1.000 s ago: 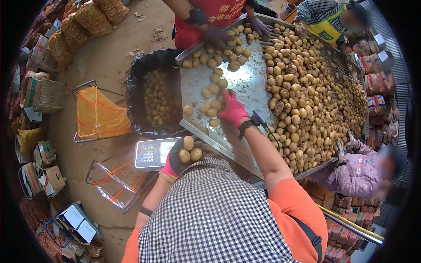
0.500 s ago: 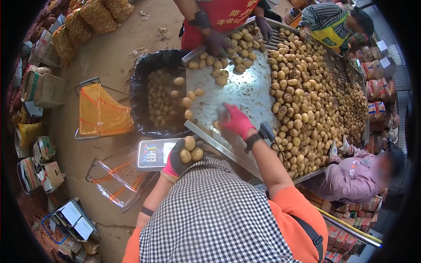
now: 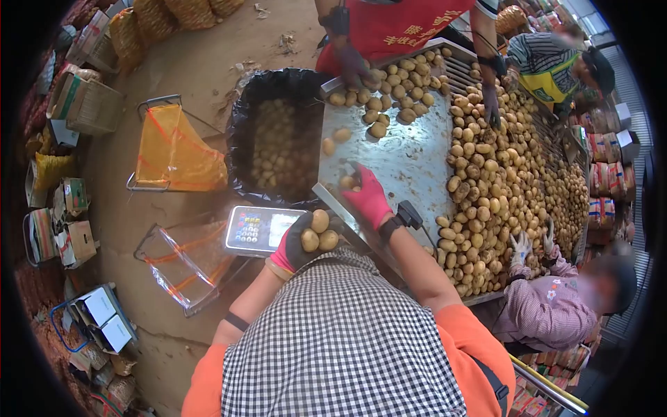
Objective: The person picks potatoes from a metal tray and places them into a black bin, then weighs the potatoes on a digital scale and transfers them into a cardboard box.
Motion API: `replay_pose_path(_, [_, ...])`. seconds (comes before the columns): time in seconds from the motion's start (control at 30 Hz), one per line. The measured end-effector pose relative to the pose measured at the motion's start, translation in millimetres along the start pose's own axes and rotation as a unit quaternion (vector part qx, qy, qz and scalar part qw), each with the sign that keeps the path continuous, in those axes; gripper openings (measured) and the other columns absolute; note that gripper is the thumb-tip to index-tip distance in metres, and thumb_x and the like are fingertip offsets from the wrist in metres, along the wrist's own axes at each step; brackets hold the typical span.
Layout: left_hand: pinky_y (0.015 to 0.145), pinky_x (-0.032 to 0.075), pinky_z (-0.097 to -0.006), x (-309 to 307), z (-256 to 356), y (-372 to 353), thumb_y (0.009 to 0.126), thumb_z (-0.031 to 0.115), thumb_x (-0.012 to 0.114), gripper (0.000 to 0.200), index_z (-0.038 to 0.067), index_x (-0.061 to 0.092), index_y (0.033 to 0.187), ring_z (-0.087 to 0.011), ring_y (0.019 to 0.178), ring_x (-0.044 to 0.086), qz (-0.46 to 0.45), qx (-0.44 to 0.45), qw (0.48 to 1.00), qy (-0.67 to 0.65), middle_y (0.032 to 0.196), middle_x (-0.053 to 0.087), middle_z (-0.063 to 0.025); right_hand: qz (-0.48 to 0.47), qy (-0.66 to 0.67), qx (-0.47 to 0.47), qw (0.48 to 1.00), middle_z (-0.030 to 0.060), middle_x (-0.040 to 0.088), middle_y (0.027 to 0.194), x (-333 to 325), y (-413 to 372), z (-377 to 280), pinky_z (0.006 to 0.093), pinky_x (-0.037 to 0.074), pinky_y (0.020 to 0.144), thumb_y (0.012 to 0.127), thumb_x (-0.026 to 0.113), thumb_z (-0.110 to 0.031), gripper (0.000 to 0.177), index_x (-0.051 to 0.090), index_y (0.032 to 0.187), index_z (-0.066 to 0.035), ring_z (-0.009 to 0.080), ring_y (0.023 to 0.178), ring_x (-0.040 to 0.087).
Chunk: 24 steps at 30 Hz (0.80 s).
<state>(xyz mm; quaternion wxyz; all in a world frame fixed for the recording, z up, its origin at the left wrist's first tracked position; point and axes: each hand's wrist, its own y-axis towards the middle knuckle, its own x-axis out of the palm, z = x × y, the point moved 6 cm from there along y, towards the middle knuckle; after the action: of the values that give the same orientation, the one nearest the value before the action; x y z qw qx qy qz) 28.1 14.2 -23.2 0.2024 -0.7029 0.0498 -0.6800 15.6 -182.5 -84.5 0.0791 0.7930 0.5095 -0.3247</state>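
Note:
Cupped beside the scale, my left hand (image 3: pixel 295 243), in a pink glove with a dark palm, holds three potatoes (image 3: pixel 319 240). My right hand (image 3: pixel 369 199), also in a pink glove, is low over the near-left corner of the metal sorting table (image 3: pixel 389 156). Its fingers curl around a potato (image 3: pixel 347 183); part of it is hidden by the glove. Two blurred potatoes (image 3: pixel 335 141) lie near the table's left edge. Just left of that edge stands a bin lined with black plastic (image 3: pixel 240 132), with many potatoes inside.
A digital scale (image 3: pixel 253 233) stands left of my left hand. Frames with an orange mesh bag (image 3: pixel 174 153) and a clear bag (image 3: pixel 184 271) are on the floor. A potato heap (image 3: pixel 500 187) covers the table's right side. Three co-workers stand around it, one in a red apron (image 3: pixel 392 28).
The view has shifted, moving the scene rightward. Potatoes at the table's left edge have moved or gone. My right hand's fingers now close around a potato. The red-aproned co-worker's hand reaches to the heap.

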Motion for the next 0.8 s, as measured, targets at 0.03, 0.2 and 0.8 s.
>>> replay_pose_path(0.03, [0.096, 0.048, -0.0391, -4.1, 2.7, -1.5, 0.099, 0.036, 0.045, 0.051, -0.004, 0.053, 0.131, -0.0234, 0.103, 0.059, 0.053, 0.028, 0.998, 0.028, 0.119, 0.062, -0.0136, -0.004, -0.001, -0.001, 1.0, 0.0183, 0.056, 0.127, -2.9, 7.5, -5.4, 0.0424, 0.05, 0.097, 0.073, 0.078, -0.025, 0.082, 0.043, 0.145, -0.008, 0.036, 0.114, 0.058])
replay_pose_path(0.2, [0.095, 0.051, -0.0458, -9.5, 9.0, -12.6, 0.098, 0.039, 0.051, 0.054, -0.003, 0.053, 0.13, -0.0287, 0.107, 0.06, 0.097, 0.052, 0.994, 0.005, 0.121, 0.061, -0.0166, 0.136, -0.054, -0.015, 0.989, 0.0174, 0.058, 0.131, -51.9, 55.4, 8.1, 0.0392, 0.049, 0.097, 0.075, 0.076, -0.023, 0.074, 0.047, 0.142, -0.009, 0.0353, 0.114, 0.06])
replay_pose_path(0.8, [0.101, 0.048, -0.037, -54.7, 56.6, -39.7, 0.103, 0.032, 0.039, 0.047, -0.003, 0.054, 0.13, -0.0233, 0.111, 0.062, 0.066, 0.249, 0.924, 0.284, 0.123, 0.064, -0.0164, -0.045, 0.115, -0.111, 0.986, 0.012, 0.058, 0.126, 12.8, 138.7, -60.1, 0.0311, 0.054, 0.084, 0.084, 0.071, -0.017, 0.058, 0.051, 0.138, -0.009, 0.0234, 0.105, 0.063])
